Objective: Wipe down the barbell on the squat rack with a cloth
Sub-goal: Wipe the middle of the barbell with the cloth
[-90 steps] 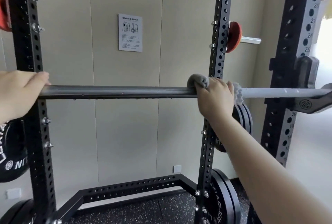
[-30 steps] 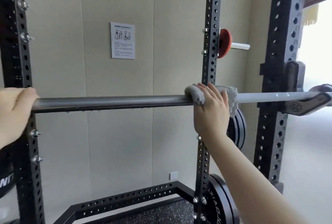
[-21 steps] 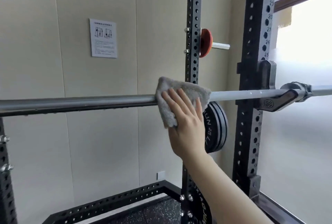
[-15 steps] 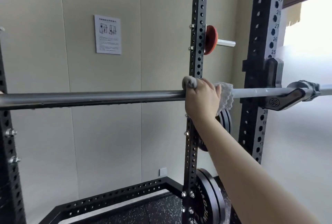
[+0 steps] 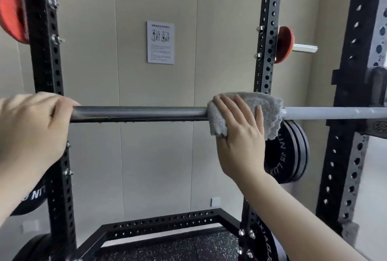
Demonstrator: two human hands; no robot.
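My right hand (image 5: 240, 135) presses flat on the cloth (image 5: 259, 105) draped over the bar (image 5: 138, 113). My left hand (image 5: 31, 126) grips the bar's left part. The bar lies across the rack (image 5: 268, 30). Post numbers read 23 to 25; the wall sign (image 5: 160, 42) is too small to read.

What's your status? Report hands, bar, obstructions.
Left hand grips bar. Right hand flat, pressing cloth on bar. Nothing blocking the bar.
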